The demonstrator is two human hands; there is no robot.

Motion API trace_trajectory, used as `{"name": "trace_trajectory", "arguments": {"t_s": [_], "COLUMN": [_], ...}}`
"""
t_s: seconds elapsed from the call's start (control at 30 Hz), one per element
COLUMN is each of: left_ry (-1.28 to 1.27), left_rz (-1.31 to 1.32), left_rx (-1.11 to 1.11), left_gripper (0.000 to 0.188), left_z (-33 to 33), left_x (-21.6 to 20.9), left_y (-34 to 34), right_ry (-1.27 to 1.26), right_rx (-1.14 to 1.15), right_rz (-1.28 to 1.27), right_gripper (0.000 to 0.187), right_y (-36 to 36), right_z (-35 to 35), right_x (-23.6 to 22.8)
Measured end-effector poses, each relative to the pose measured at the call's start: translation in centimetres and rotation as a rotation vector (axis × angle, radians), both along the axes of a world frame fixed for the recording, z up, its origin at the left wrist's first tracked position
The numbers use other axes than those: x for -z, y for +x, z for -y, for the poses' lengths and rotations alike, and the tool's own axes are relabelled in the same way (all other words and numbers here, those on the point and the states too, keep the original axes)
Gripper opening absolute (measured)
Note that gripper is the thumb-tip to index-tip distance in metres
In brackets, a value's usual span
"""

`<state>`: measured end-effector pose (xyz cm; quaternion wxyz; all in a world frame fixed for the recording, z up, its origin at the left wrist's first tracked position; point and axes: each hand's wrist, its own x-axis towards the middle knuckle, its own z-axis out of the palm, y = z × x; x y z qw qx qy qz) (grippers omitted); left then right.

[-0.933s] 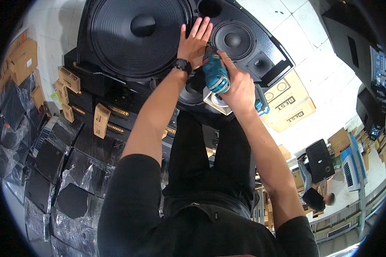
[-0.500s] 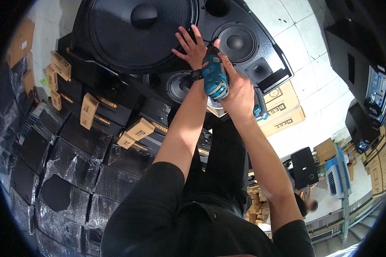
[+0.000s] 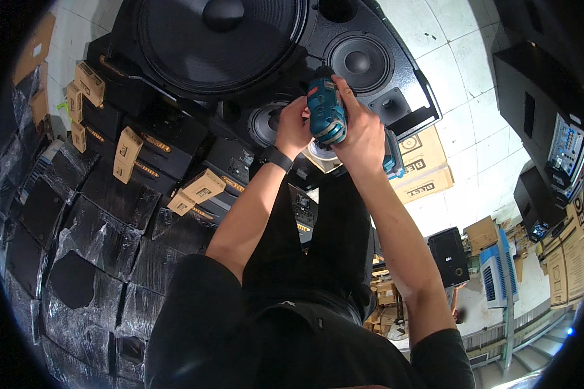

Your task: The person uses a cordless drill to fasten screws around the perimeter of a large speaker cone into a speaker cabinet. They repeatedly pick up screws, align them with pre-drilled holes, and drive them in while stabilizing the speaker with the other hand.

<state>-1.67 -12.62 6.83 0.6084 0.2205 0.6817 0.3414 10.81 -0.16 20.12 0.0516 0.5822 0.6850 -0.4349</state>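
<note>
Two hands working a teal plastic cordless drill [image 3: 326, 111] against a matte black speaker cabinet [image 3: 405, 78].

Nearest, the right hand [image 3: 362, 133] is wrapping its fingers tight around the drill's grip, its nose pointing at the cabinet face; the left hand [image 3: 293, 126], wearing a black wristband, is curling loosely beside the drill's front, touching it. Beyond, the cabinet is showing three round cones: one large glossy woofer [image 3: 220, 32] and two smaller drivers [image 3: 360, 61]. Behind it, two brown cardboard boxes [image 3: 425, 172] are lying stacked on the white tiled floor [image 3: 461, 97].
</note>
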Motion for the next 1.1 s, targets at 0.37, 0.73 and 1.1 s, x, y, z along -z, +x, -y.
{"name": "trace_trajectory", "arguments": {"t_s": [0.37, 0.73, 1.1], "left_ry": [0.293, 0.345, 0.324], "left_rz": [1.357, 1.384, 1.411], "left_rx": [-0.787, -0.825, -0.829], "left_gripper": [0.103, 0.101, 0.097], "left_z": [-8.9, -10.6, -10.9], "left_x": [3.0, 6.4, 6.4], "left_y": [4.4, 5.7, 5.4], "right_ry": [-0.011, -0.053, -0.005], "right_rx": [-0.060, -0.126, -0.105], "right_rz": [0.006, 0.091, 0.013], "right_gripper": [0.088, 0.088, 0.086], "right_y": [-0.9, -0.8, -1.0], "right_z": [-1.3, -1.8, -1.6], "right_x": [-0.9, -0.7, -0.4]}}
